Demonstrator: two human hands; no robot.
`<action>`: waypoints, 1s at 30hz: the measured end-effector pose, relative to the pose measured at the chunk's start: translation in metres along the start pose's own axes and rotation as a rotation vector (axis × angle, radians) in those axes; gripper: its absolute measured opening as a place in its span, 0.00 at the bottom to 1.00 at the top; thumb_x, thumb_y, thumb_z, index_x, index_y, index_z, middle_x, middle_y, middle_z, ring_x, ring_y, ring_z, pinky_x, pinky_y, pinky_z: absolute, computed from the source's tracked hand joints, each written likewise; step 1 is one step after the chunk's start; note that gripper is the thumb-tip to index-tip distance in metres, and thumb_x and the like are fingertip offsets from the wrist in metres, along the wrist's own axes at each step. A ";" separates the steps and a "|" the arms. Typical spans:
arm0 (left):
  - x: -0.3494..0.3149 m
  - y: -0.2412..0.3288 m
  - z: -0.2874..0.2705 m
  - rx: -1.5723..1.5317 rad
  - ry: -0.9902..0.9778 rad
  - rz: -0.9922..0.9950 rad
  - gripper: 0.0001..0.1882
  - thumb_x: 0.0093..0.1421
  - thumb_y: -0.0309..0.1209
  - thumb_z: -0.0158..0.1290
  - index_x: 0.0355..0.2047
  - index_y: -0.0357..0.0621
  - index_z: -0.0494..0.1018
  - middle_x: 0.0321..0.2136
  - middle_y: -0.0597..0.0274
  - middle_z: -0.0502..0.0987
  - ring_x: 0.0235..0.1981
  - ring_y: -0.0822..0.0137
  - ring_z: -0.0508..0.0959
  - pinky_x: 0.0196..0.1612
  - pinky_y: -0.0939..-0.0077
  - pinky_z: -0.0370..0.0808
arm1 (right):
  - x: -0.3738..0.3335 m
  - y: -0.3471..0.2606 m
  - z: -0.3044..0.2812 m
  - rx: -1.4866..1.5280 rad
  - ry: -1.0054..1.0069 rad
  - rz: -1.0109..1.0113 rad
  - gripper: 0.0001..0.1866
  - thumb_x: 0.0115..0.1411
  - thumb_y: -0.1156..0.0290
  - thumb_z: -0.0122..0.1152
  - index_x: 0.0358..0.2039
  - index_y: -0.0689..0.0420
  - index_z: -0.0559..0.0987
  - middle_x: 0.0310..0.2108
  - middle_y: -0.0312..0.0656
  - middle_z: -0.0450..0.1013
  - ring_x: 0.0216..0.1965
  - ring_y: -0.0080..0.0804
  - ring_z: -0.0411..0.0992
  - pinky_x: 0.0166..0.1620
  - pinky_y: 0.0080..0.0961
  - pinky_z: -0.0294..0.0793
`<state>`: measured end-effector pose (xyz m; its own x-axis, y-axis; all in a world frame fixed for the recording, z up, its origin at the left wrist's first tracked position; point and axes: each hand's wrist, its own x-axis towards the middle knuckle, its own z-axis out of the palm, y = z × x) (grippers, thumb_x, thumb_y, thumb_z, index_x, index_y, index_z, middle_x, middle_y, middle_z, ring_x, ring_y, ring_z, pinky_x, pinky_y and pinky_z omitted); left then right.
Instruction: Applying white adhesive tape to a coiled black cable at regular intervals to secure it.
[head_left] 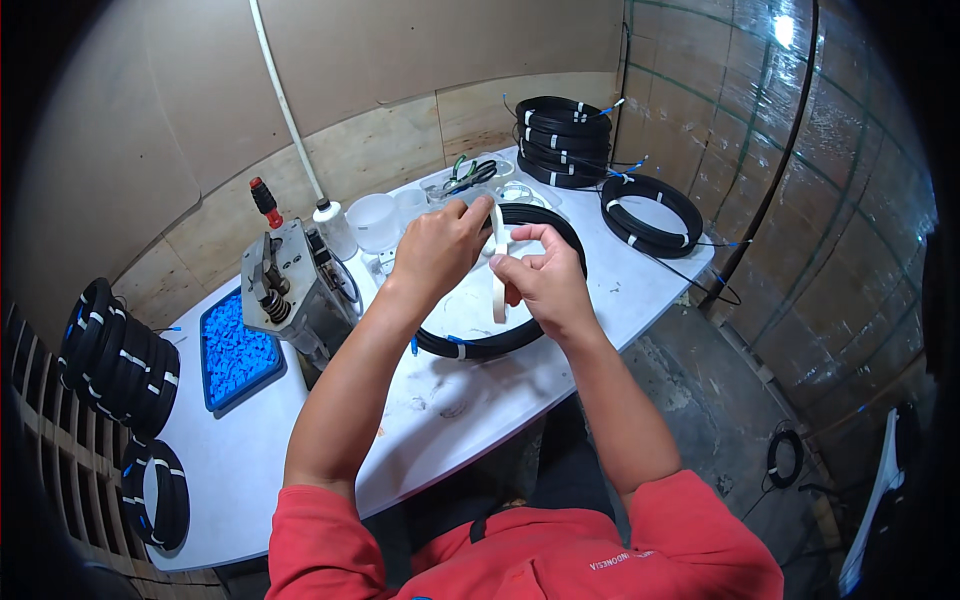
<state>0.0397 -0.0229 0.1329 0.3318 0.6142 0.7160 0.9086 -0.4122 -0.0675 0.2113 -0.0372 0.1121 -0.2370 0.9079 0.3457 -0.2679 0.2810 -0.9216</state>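
Note:
My left hand [445, 245] pinches the upper part of a narrow white tape-like band [499, 300] between thumb and fingers. On the band's other side, my right hand [548, 287] grips it near the middle with thumb and curled fingers. The band is seen edge-on, so whether it is a full roll or a loose strip is hard to tell. Beneath both hands a large coil of black cable [490, 347] lies flat on the white table, partly covered by my hands and left forearm. A blue connector end [414, 346] shows at its left side.
Left stands a metal bench machine [290, 275] beside a tray of blue pieces [240, 345]. Behind are a white bottle [333, 228], clear tubs [374, 222] and scissors [470, 178]. Cable coils are stacked at back right [563, 140] and far left [120, 365]; another coil [652, 215] lies right.

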 end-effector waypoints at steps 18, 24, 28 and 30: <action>0.009 0.000 0.006 0.046 -0.110 -0.030 0.13 0.61 0.34 0.54 0.44 0.44 0.71 0.28 0.51 0.77 0.27 0.45 0.81 0.28 0.53 0.78 | 0.033 0.041 0.003 -0.190 0.111 0.103 0.21 0.66 0.59 0.57 0.24 0.63 0.81 0.13 0.39 0.72 0.14 0.23 0.68 0.22 0.25 0.67; 0.017 0.017 0.008 -0.042 -0.040 0.076 0.09 0.59 0.29 0.50 0.39 0.42 0.70 0.28 0.50 0.76 0.27 0.43 0.80 0.28 0.51 0.77 | 0.038 0.127 -0.035 -1.621 -0.324 -0.403 0.16 0.57 0.58 0.60 0.26 0.60 0.83 0.28 0.55 0.78 0.31 0.51 0.78 0.41 0.42 0.78; 0.013 0.015 -0.005 -0.063 0.002 0.012 0.15 0.63 0.41 0.52 0.38 0.41 0.71 0.29 0.47 0.76 0.28 0.42 0.79 0.32 0.50 0.77 | 0.012 0.073 -0.013 -0.759 -0.053 -0.057 0.16 0.59 0.58 0.63 0.26 0.60 0.82 0.19 0.49 0.76 0.22 0.46 0.77 0.30 0.35 0.75; 0.015 0.002 -0.002 -0.003 -0.120 -0.096 0.19 0.64 0.45 0.54 0.41 0.40 0.71 0.30 0.49 0.77 0.28 0.44 0.79 0.29 0.52 0.76 | 0.004 0.046 -0.009 -0.678 0.045 -0.260 0.13 0.60 0.62 0.64 0.28 0.60 0.83 0.16 0.45 0.73 0.17 0.37 0.73 0.25 0.30 0.71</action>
<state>0.0461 -0.0159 0.1446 0.2712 0.7269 0.6309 0.9370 -0.3493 -0.0003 0.2067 -0.0180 0.0696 -0.2023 0.7936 0.5739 0.3307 0.6069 -0.7227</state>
